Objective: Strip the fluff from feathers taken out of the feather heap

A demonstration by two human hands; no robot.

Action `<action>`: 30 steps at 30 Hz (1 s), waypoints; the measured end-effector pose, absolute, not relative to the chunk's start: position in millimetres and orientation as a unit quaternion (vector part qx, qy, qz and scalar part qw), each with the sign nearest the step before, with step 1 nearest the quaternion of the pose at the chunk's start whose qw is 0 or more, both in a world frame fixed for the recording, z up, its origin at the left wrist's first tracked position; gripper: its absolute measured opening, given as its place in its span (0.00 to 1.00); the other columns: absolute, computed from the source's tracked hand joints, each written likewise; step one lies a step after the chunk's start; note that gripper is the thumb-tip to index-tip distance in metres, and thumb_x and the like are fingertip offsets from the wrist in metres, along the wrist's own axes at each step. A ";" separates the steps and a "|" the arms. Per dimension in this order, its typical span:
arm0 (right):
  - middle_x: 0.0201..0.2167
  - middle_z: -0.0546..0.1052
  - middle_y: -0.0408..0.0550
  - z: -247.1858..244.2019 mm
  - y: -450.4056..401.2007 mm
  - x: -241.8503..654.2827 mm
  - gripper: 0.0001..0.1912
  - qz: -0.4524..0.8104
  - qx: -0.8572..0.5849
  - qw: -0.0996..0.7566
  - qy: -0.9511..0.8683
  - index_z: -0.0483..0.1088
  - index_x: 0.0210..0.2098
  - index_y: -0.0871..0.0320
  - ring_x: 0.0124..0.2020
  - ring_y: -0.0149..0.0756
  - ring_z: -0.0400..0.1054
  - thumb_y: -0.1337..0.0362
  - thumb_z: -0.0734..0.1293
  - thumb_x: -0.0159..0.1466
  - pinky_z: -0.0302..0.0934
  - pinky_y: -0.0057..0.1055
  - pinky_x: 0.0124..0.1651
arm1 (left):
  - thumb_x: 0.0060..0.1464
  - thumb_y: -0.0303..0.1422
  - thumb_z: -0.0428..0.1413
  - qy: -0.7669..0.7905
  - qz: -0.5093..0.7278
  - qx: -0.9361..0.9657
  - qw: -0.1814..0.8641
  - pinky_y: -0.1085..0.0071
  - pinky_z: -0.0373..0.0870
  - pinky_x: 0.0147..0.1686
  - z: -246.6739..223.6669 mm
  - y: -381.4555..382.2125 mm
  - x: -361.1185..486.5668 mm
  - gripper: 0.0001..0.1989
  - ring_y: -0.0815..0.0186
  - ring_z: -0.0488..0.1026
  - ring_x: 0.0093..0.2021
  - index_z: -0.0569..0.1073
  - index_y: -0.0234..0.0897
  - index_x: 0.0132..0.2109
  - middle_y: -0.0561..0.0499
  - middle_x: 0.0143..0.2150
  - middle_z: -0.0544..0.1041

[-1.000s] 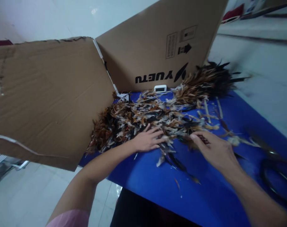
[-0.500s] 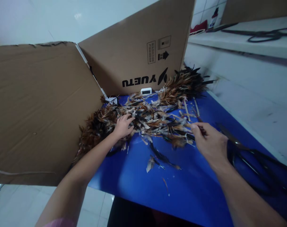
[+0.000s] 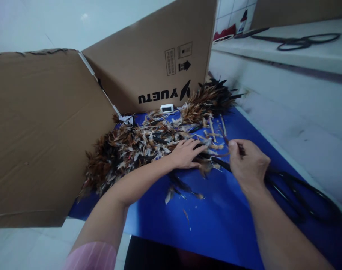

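Note:
My left hand (image 3: 186,154) lies palm down with fingers spread on the right part of a loose heap of brown, black and whitish feathers (image 3: 148,140). To its right, my right hand (image 3: 248,161) is closed in a pinch on a thin brown feather (image 3: 225,138); the part inside the fingers is hidden. Large scissors with black loop handles (image 3: 303,193) lie on the blue tabletop (image 3: 216,217) beside my right wrist, which partly covers them. A few stray feathers (image 3: 179,187) rest in front of the heap.
Upright cardboard panels (image 3: 47,131) wall in the left and back. A small white display device (image 3: 166,108) stands at the back panel. A feather bundle (image 3: 210,97) lies back right, near pale sticks (image 3: 212,129). Another pair of scissors (image 3: 297,40) is on the white ledge (image 3: 314,56).
My left hand has moved right across the feathers, from the heap's middle towards my right hand. My right hand stays pinched at the heap's right end. The camera view has shifted slightly right.

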State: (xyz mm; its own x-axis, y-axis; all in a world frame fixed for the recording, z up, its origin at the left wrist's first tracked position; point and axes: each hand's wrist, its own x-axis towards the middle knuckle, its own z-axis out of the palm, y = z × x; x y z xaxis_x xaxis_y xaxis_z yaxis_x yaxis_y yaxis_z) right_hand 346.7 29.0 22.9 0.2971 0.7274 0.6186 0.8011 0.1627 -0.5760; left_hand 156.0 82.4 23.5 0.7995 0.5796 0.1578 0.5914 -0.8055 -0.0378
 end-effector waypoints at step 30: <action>0.27 0.75 0.49 15.8 37.1 351.9 0.15 0.025 -0.659 0.495 -0.565 0.71 0.33 0.57 0.29 0.38 0.67 0.57 0.57 0.62 0.57 0.31 0.34 | 0.59 0.30 0.45 -0.354 -0.052 -0.933 0.036 0.58 0.51 0.57 49.4 62.0 33.0 0.12 0.66 0.70 0.41 0.74 0.40 0.40 0.48 0.36 0.75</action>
